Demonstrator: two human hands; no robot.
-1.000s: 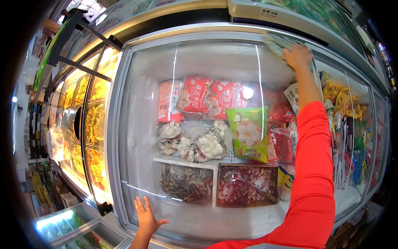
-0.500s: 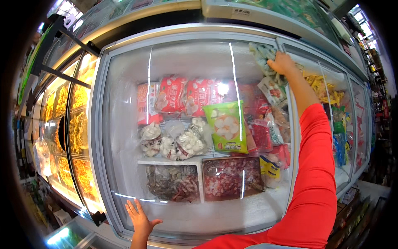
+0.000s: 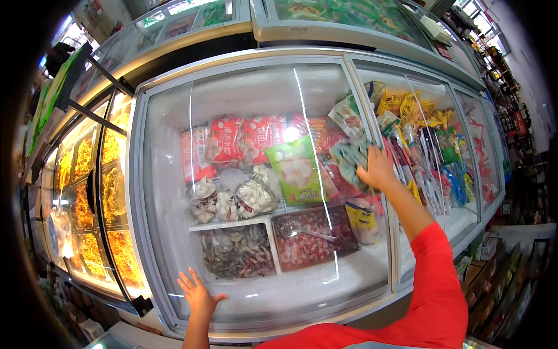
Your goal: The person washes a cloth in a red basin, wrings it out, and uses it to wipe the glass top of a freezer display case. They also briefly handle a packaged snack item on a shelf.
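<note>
Under my right hand (image 3: 379, 168) is a crumpled grey-green cloth (image 3: 350, 164), pressed on the sliding glass lid (image 3: 168, 139) of a chest freezer near the lid's right frame. My fingers grip the cloth. My left hand (image 3: 199, 295) lies spread on the glass near the lower left corner, holding nothing. Through the glass I see red bags (image 3: 224, 139), a green bag of round white food (image 3: 298, 172), clear bags of white balls (image 3: 256, 195), a bin of grey seafood (image 3: 237, 250) and a bin of reddish frozen pieces (image 3: 314, 237) with a metal scoop (image 3: 290, 228).
To the right, more freezer sections hold yellow packets (image 3: 407, 107) and other bags. A lit display case (image 3: 84, 203) with yellow food stands at the left, with black bars (image 3: 96, 110) beside it. Another freezer (image 3: 343, 23) runs along the back. Shelves of goods line the far right.
My right hand has drawn the cloth down the glass toward me, from the far right corner to midway. My left hand stays spread on the glass. The view has shifted a little.
</note>
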